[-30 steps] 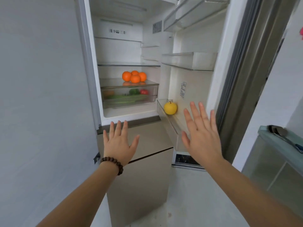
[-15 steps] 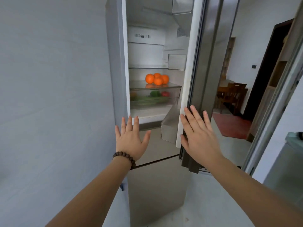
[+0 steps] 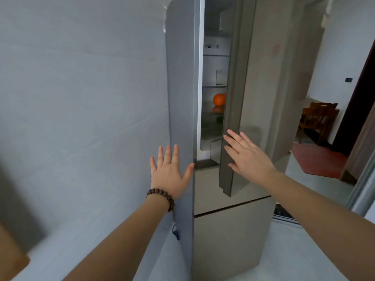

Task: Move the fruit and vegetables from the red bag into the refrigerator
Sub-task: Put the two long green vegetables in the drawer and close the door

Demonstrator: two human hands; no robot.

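The refrigerator's upper door [image 3: 261,94] stands only a narrow gap ajar. My right hand [image 3: 246,154] lies flat on the door's outer face near its lower edge, fingers spread, holding nothing. My left hand [image 3: 169,171], with a bead bracelet on the wrist, is open with fingers apart in front of the refrigerator's grey side panel [image 3: 181,98]. Through the gap I see an orange [image 3: 218,99] on a glass shelf, with something green below it. The red bag is out of view.
A pale wall [image 3: 81,98] fills the left. The refrigerator's lower drawer fronts [image 3: 229,234] are shut. At the right a doorway opens on a room with a wooden chair [image 3: 318,118] and a red mat [image 3: 316,159]. A brown edge shows at bottom left.
The upper door has swung from wide open to nearly shut under my right hand. The yellow fruit in the door bin and most of the oranges are now hidden. My view shifted left.
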